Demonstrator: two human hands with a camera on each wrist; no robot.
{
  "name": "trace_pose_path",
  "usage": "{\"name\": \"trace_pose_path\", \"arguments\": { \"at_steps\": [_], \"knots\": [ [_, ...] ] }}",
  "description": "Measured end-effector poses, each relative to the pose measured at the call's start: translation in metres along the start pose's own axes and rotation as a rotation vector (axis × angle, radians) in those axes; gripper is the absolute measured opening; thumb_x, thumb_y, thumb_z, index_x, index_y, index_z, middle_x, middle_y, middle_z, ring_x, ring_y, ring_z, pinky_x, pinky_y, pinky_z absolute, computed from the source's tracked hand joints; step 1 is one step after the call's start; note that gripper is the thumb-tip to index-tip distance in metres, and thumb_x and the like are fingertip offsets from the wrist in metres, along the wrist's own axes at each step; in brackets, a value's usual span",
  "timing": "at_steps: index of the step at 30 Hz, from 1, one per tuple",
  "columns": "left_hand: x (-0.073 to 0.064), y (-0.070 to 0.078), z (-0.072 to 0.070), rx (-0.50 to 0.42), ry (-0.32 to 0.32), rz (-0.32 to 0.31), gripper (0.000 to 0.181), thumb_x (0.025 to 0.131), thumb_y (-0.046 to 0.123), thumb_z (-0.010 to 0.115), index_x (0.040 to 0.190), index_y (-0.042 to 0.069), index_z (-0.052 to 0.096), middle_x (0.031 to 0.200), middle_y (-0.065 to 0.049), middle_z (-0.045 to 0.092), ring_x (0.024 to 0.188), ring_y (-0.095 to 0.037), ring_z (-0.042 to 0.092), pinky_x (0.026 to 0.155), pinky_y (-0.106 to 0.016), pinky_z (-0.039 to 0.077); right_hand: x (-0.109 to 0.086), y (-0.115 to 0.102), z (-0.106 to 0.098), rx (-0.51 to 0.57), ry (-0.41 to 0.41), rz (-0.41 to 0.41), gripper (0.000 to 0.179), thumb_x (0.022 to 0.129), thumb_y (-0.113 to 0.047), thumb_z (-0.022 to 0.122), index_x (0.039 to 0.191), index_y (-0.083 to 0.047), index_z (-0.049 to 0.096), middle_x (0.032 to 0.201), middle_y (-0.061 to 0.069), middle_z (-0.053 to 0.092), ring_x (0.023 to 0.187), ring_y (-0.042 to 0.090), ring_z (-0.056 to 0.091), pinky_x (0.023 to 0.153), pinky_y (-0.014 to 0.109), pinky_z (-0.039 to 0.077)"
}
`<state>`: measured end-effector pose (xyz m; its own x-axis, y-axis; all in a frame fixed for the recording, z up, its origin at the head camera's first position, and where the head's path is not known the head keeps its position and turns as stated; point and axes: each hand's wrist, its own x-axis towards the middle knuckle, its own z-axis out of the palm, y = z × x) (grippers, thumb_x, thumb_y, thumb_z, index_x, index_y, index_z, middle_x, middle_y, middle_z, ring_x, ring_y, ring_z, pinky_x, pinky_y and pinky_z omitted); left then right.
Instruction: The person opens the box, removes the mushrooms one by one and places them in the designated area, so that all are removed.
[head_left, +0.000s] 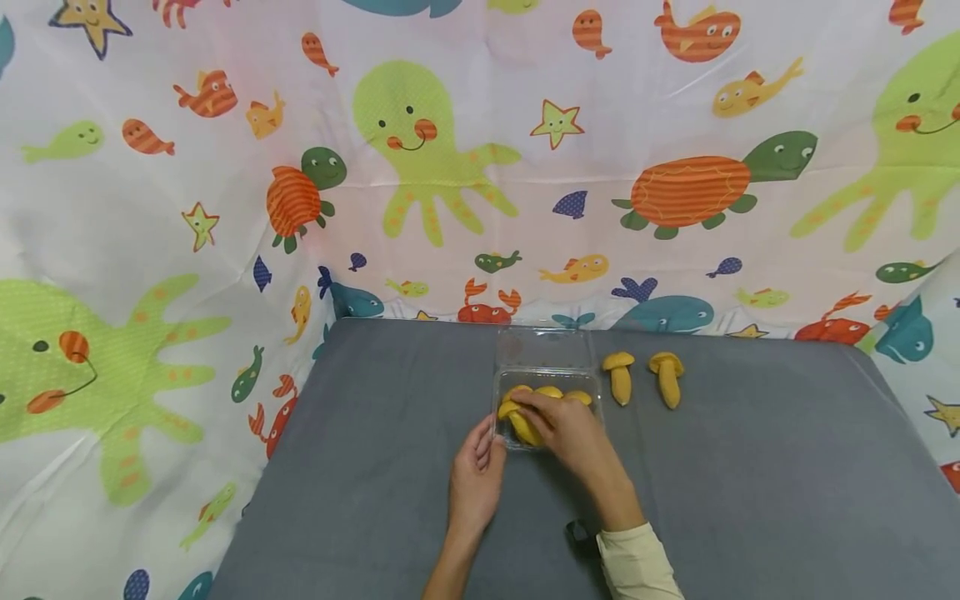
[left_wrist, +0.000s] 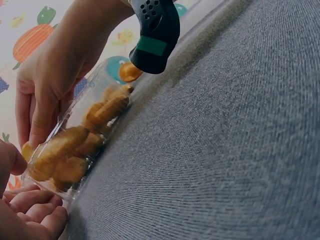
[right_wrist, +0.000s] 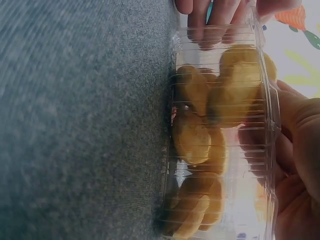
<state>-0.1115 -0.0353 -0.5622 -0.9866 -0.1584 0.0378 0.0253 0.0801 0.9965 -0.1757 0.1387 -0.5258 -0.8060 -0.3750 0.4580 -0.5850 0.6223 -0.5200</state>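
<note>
Clear box (head_left: 546,370): between both grips; left grip (head_left: 477,475) holding its wall, probably for steadiness.
Right grip (head_left: 572,432): pinching a yellow mushroom (head_left: 526,429) inside.
Two loose mushrooms (head_left: 621,382): bench (head_left: 750,475), beyond right grip.

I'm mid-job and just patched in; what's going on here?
A person's right hand grips a yellow mushroom-shaped piece in a clear plastic box holding several others, while the left hand holds its near left corner. The lid is open. Two more pieces lie on the grey tabletop, right of the box.
</note>
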Motion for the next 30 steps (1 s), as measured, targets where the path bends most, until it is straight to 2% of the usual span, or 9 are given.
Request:
{"name": "trace_pose_path", "arguments": {
  "at_steps": [7, 9, 12, 16, 22, 26, 30],
  "knots": [
    [0.0, 0.0, -0.002, 0.018, 0.001, 0.009, 0.042, 0.108, 0.013, 0.063, 0.149, 0.006, 0.059, 0.149, -0.009, 0.062, 0.135, -0.027, 0.06, 0.107, -0.039, 0.053, 0.0, 0.0, -0.002, 0.011, 0.056, 0.016, 0.031, 0.1, -0.014, 0.076, 0.131, -0.017, 0.077, 0.122, 0.001, 0.078, 0.08, 0.013, 0.075, 0.072, 0.037, 0.064],
    [0.0, 0.0, -0.002, 0.022, 0.004, 0.003, 0.042, 0.108, 0.014, 0.063, 0.149, 0.007, 0.059, 0.148, -0.009, 0.062, 0.135, -0.026, 0.06, 0.107, -0.039, 0.053, 0.0, 0.0, -0.003, 0.022, 0.068, 0.01, 0.032, 0.1, -0.014, 0.075, 0.133, -0.016, 0.076, 0.124, 0.002, 0.078, 0.077, 0.013, 0.075, 0.071, 0.036, 0.063],
    [-0.001, 0.001, -0.003, 0.026, 0.003, -0.003, 0.042, 0.108, 0.014, 0.063, 0.149, 0.008, 0.059, 0.148, -0.009, 0.063, 0.135, -0.025, 0.06, 0.107, -0.039, 0.053, 0.0, 0.002, -0.004, 0.042, 0.086, 0.006, 0.033, 0.1, -0.012, 0.075, 0.134, -0.015, 0.075, 0.116, 0.003, 0.08, 0.064, 0.007, 0.065, 0.063, 0.029, 0.059],
    [-0.001, 0.001, -0.004, 0.024, -0.005, -0.001, 0.042, 0.108, 0.015, 0.062, 0.15, 0.008, 0.059, 0.148, -0.011, 0.062, 0.136, -0.027, 0.059, 0.107, -0.04, 0.053, -0.002, 0.004, -0.007, 0.062, 0.105, 0.027, 0.034, 0.1, -0.012, 0.075, 0.134, -0.016, 0.075, 0.103, 0.002, 0.081, 0.056, 0.0, 0.049, 0.055, 0.023, 0.047],
    [-0.001, 0.001, -0.003, 0.014, -0.001, -0.002, 0.042, 0.108, 0.015, 0.063, 0.149, 0.008, 0.059, 0.148, -0.012, 0.062, 0.137, -0.027, 0.059, 0.109, -0.043, 0.052, -0.002, 0.005, -0.014, 0.082, 0.135, 0.05, 0.034, 0.101, -0.012, 0.074, 0.134, -0.017, 0.075, 0.117, 0.004, 0.079, 0.063, 0.004, 0.059, 0.06, 0.026, 0.054],
    [-0.002, 0.001, -0.003, 0.004, 0.002, 0.003, 0.042, 0.108, 0.017, 0.064, 0.149, 0.009, 0.06, 0.148, -0.011, 0.062, 0.137, -0.026, 0.059, 0.109, -0.043, 0.052, -0.001, 0.007, -0.019, 0.061, 0.167, 0.043, 0.034, 0.099, -0.009, 0.075, 0.133, -0.014, 0.075, 0.121, 0.006, 0.078, 0.074, 0.008, 0.07, 0.067, 0.032, 0.062],
    [-0.003, 0.001, -0.003, -0.008, -0.001, 0.009, 0.042, 0.108, 0.017, 0.065, 0.148, 0.009, 0.06, 0.148, -0.012, 0.062, 0.137, -0.027, 0.058, 0.109, -0.043, 0.051, -0.001, 0.01, -0.022, 0.045, 0.186, 0.039, 0.035, 0.099, -0.007, 0.075, 0.133, -0.012, 0.075, 0.122, 0.008, 0.078, 0.081, 0.014, 0.075, 0.068, 0.036, 0.063]
  ]
}}
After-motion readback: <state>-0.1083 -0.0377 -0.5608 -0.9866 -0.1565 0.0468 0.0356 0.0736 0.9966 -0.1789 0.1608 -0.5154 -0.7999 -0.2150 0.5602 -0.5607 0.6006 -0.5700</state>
